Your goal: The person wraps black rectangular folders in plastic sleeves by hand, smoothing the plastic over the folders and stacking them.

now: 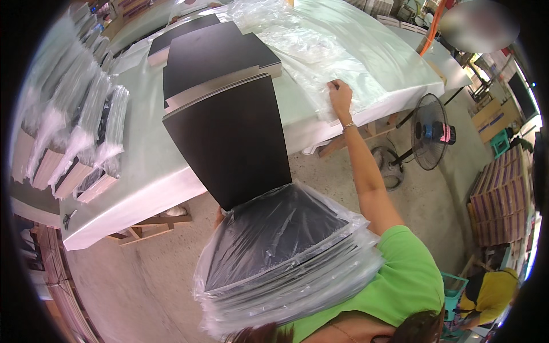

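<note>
A stack of black boards in clear plastic bags (274, 246) rests against my body. A bare black board (234, 137) rises from the top of it, its far end at the pile on the table. Only a sliver of my left hand (219, 216) shows beside the black board's lower left edge; its fingers are hidden. My right hand (341, 97) reaches over the table's right part, fingers curled and pinched at a clear plastic bag (360, 86). More loose plastic bags lie beyond it. Black boards with pale edges (214, 57) are piled on the table.
Several bagged board stacks (74, 126) stand along the left of the pale-covered table (143, 186). Scissors (69, 219) lie at its near left corner. A standing fan (432, 132) is right of the table. Cartons (500, 197) and a person in yellow (496, 294) are farther right.
</note>
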Motion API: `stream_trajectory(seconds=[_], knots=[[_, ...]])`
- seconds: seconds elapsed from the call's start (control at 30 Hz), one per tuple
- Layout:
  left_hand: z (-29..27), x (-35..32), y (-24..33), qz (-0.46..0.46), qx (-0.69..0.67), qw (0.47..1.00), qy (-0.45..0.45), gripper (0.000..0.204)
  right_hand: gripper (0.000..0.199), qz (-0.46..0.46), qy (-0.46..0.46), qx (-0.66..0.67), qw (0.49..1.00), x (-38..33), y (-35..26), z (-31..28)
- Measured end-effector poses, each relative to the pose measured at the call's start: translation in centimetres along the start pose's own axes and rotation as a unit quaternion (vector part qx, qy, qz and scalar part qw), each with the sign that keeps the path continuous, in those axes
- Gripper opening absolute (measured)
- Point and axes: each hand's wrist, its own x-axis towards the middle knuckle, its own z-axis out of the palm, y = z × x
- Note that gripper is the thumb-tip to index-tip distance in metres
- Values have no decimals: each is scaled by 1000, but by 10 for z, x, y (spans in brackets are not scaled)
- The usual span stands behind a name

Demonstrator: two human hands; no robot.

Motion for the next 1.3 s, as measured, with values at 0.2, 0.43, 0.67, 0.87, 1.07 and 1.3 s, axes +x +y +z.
stream_trajectory(seconds=[0.2,0.43,0.67,0.87,1.07,1.3], knots=[[-11,-9,0,-6,8,1000,10,50,18,29,-9,-169,985,-8,-44,13],[-37,-32,55,41,73,997,8,49,25,-46,-43,-71,996,53,-2,28],[-39,-79,166,231,83,969,27,47,18,-86,1,50,995,71,-41,4],[-8,-66,223,348,47,936,-22,39,18,-136,23,39,990,46,-90,-41],[26,-55,246,411,113,904,-43,34,28,-250,-288,-72,922,45,-24,-29],[24,-50,216,327,179,921,-109,36,53,13,-317,-25,948,43,-46,-12]])
